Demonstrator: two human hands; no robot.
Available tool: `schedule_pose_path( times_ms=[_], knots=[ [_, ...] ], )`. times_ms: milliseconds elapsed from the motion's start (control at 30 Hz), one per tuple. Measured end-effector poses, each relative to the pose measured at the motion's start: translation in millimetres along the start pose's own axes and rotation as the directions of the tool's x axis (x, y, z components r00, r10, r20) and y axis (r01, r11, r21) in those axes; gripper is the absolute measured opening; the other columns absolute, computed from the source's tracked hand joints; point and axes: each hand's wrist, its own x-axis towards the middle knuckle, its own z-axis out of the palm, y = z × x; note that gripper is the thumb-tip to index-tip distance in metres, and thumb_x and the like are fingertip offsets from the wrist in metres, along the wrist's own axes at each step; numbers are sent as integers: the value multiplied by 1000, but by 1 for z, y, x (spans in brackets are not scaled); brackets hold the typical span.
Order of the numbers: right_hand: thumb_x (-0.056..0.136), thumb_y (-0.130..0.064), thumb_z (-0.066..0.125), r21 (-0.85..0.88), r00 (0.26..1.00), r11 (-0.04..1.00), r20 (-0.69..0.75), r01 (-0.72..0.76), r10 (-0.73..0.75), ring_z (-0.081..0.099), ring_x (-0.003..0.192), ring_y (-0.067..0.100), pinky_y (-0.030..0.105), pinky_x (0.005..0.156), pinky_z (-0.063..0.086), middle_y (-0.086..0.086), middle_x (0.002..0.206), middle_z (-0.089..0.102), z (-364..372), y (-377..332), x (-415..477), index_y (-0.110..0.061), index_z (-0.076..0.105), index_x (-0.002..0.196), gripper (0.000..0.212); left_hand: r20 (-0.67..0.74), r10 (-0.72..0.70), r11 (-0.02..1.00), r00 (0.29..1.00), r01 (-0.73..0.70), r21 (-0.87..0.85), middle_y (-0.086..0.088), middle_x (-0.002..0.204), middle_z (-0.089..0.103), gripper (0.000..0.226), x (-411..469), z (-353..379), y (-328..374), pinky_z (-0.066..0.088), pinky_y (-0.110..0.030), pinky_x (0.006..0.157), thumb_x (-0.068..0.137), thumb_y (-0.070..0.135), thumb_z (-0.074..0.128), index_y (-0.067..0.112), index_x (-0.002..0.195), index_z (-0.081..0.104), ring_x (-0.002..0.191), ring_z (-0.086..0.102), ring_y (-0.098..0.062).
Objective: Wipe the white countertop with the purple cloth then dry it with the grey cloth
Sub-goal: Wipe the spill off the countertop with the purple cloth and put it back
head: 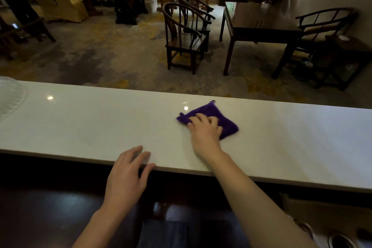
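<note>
A long white countertop [90, 127] runs across the view from left to right. A purple cloth [225, 121] lies flat on it, right of the middle and near the far edge. My right hand [204, 129] presses down on the cloth's near left part, its fingers spread over the fabric. My left hand [128, 173] rests on the counter's near edge with the fingers apart and nothing in it. No grey cloth shows in the view.
A clear plastic lid or dish [10, 98] sits on the counter's far left end. Beyond the counter, on carpet, stand dark wooden chairs [184, 40] and a dark table [257, 24]. Below the counter is a dark shelf, with round metal things [340, 240] at bottom right.
</note>
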Motion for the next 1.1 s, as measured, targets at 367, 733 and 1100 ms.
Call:
schedule_pose_path(
  times_ms=[367,733,1100],
  knots=[
    [106,-34,41,173,937,936,118,306,-328,39,119,22,43,94,31,-4,144,56,26,-44,-41,-26,57,135,35,6,-19,1000,1000,19,-11,-5,124,64,32,2,3,1,52,-39,93,83,30,73,16,111,71,116,58,-24],
    [106,-29,41,727,988,685,73,40,-136,62,97,1,24,83,51,-15,106,68,-42,-41,-49,-28,61,124,27,88,-167,894,982,189,-406,3,132,57,55,17,-7,16,40,-30,102,84,35,71,18,134,54,123,52,-14],
    [103,-33,49,947,941,-19,317,-322,-121,71,110,23,35,82,60,3,122,74,-87,-26,-89,-30,70,119,27,631,-6,-336,776,592,-732,-10,136,62,61,28,-22,61,48,-45,104,85,58,59,18,131,62,127,58,-27]
  ],
)
